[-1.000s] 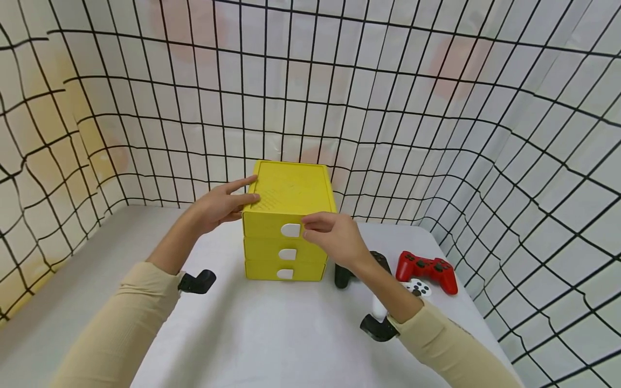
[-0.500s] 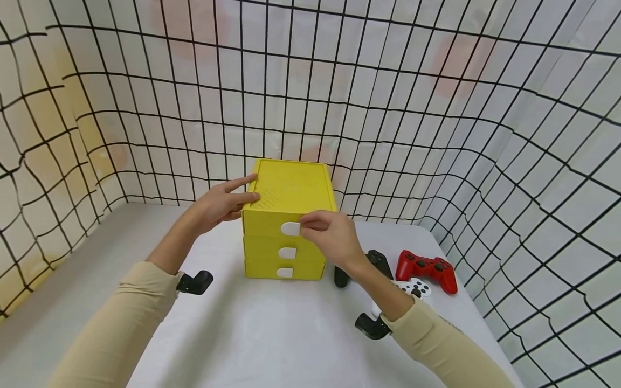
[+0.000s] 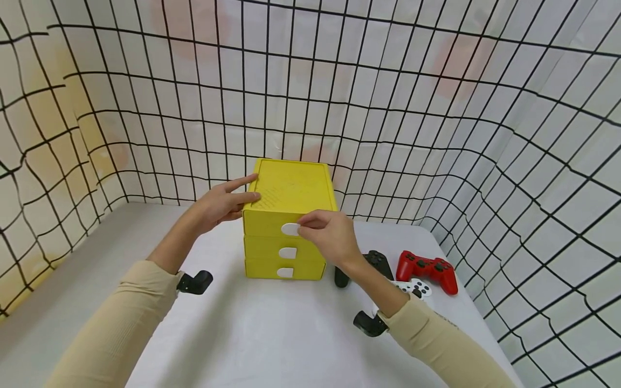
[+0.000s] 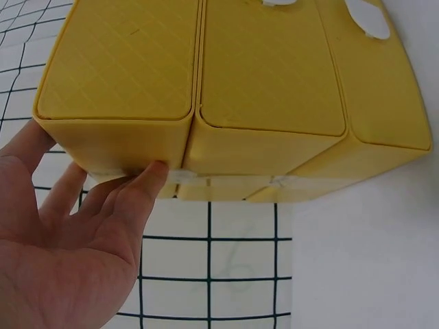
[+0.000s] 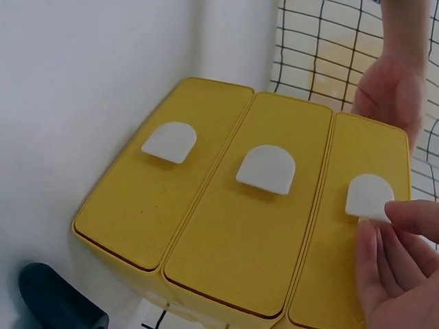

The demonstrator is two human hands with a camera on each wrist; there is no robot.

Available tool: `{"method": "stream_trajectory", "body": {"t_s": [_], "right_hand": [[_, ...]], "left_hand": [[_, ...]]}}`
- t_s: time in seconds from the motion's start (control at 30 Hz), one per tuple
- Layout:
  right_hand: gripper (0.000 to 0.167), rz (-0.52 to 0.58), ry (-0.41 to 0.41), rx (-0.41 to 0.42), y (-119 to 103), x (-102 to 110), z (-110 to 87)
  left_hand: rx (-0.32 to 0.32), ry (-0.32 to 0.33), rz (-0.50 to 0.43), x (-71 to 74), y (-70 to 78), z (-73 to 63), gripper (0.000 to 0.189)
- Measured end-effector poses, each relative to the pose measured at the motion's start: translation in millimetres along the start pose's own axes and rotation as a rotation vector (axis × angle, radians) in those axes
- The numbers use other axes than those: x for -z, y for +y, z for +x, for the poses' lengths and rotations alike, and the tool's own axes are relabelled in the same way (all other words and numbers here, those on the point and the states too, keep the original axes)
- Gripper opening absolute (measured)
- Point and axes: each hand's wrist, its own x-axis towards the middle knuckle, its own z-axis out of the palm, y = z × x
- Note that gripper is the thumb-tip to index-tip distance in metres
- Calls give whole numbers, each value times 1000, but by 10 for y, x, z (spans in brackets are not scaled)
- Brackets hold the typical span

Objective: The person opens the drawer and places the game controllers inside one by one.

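The boxy yellow plastic drawer unit point(image 3: 293, 186) stands toward the far edge of the white table point(image 3: 271, 334), left hand point(image 3: 215, 207) spread against its side. The right hand point(image 3: 335, 237), slightly farther left than a second ago, pinches the topmost rounded white tab point(image 3: 289, 229).

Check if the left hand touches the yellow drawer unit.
Touching: the left wrist view shows the left hand with a fingertip laid against the yellow drawer unit.

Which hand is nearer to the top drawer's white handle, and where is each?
Right. The right hand pinches the white handle at its edge; the left hand touches the left side of the yellow box, away from the handle.
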Motion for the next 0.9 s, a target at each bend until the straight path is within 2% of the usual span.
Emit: {"method": "stream_trajectory", "body": {"t_s": [0.17,0.4,0.63,0.9], "right_hand": [[6,-1,5,-6,0,6,17],[5,-25,-20,-11,-34,13,-6],[5,-51,-73,18,-97,59,-118],[6,-59,-140,8,-194,114,-274]], "left_hand": [[1,-6,-15,-12,2,8,75],[-10,22,19,-17,-22,20,74],[-9,12,14,-14,-17,13,74],[-9,-8,6,-8,-21,18,75]]}}
